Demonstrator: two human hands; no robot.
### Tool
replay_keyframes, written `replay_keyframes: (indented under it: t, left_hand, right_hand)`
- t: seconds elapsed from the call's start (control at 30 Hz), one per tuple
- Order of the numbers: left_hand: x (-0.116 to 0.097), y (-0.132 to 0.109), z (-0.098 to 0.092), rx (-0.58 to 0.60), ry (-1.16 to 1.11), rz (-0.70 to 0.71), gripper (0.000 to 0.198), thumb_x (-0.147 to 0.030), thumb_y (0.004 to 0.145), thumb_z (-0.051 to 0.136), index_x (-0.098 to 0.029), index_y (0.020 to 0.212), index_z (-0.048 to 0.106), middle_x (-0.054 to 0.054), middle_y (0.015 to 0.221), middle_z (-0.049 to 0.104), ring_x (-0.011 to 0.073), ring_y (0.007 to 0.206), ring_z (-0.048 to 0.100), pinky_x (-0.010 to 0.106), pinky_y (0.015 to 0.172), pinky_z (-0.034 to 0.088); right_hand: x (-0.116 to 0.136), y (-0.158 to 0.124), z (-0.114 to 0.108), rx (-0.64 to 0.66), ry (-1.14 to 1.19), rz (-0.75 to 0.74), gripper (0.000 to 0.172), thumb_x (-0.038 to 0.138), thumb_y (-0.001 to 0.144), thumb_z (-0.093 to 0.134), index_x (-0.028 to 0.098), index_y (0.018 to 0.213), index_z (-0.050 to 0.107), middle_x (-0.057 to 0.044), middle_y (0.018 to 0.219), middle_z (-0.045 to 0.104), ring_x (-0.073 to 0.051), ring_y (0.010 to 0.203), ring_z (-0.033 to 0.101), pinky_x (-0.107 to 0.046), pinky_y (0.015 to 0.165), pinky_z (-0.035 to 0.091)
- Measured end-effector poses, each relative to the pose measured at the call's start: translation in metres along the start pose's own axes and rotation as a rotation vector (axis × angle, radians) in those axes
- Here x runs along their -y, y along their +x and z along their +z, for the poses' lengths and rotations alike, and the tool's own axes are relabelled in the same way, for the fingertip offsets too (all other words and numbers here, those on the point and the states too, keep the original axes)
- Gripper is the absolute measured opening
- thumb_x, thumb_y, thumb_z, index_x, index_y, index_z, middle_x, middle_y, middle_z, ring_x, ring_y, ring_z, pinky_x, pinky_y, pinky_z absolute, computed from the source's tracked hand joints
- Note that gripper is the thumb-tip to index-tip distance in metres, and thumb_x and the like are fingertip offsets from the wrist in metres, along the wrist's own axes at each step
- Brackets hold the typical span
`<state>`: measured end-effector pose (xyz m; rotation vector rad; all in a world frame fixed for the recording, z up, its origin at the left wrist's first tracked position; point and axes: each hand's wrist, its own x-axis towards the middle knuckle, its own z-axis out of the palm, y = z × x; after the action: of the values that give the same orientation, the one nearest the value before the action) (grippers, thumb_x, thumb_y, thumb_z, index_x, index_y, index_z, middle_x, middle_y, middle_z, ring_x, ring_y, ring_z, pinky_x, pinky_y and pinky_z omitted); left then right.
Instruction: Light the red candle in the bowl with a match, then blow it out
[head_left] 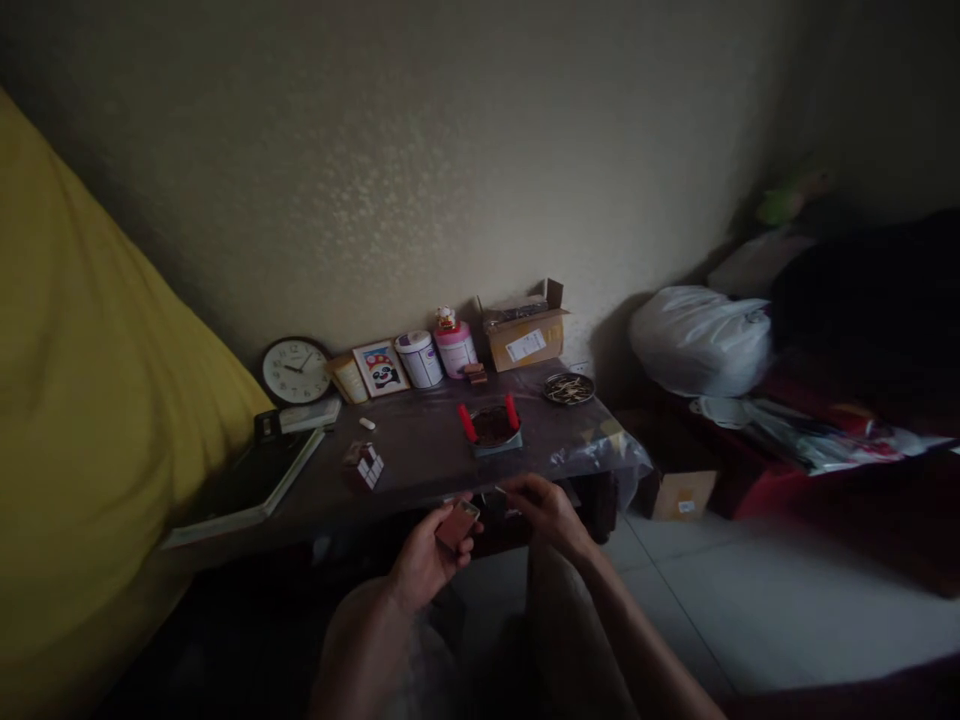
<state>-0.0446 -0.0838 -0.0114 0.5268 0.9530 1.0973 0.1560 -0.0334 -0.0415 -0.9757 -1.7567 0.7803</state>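
Observation:
My left hand [429, 555] is closed around a small brown matchbox [457, 526], its end facing away from me and partly slid open. To the right, my right hand [546, 510] pinches a thin matchstick [501, 490] between thumb and fingertips, apart from the box. Both hands are above my knees, in front of the table's near edge. Beyond them, two red candles [511, 411] stand at the sides of a round dark dish [493, 428]. A plate of many matchsticks [568, 389] lies at the table's back right.
On the covered table [420, 440] are a puzzle cube [365, 466], a large book [255, 480], a wall clock [295, 369], a framed panda picture [382, 369], two canisters [419, 360] and an open cardboard box [525, 335]. A yellow curtain [97, 380] hangs left; a white bag [701, 340] sits right.

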Motion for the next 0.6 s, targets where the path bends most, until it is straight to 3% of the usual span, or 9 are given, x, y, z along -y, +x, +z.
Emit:
replay_keyframes:
  t: [0.27, 0.4, 0.6]
  left_hand:
    - [0.008, -0.018, 0.017, -0.053, -0.111, 0.034, 0.021, -0.022, 0.088, 0.051, -0.014, 0.101, 0.065, 0.008, 0.072, 0.07, 0.0071, 0.045, 0.049, 0.018, 0.043, 0.036]
    - [0.012, -0.022, 0.018, -0.099, -0.099, 0.065, 0.02, -0.02, 0.085, 0.055, -0.013, 0.099, 0.067, 0.01, 0.081, 0.074, 0.0065, 0.044, 0.049, 0.019, 0.041, 0.036]
    - [0.012, -0.012, 0.017, -0.204, -0.041, 0.144, 0.021, -0.019, 0.08, 0.061, -0.017, 0.1, 0.068, 0.004, 0.088, 0.076, 0.006, 0.048, 0.055, 0.017, 0.042, 0.038]
  right_hand:
    - [0.009, -0.024, -0.027, -0.054, 0.022, -0.018, 0.015, 0.031, 0.088, 0.056, 0.02, 0.086, 0.065, -0.002, 0.085, 0.065, -0.015, 0.081, 0.061, -0.026, 0.075, 0.048]
    - [0.02, -0.027, -0.02, 0.006, -0.033, -0.047, 0.012, 0.025, 0.089, 0.057, 0.02, 0.083, 0.066, -0.001, 0.084, 0.064, -0.014, 0.078, 0.06, -0.024, 0.073, 0.047]
    - [0.037, -0.021, -0.002, 0.094, -0.196, -0.165, 0.016, 0.014, 0.093, 0.05, 0.02, 0.089, 0.064, -0.002, 0.086, 0.06, -0.011, 0.077, 0.06, -0.021, 0.071, 0.048]
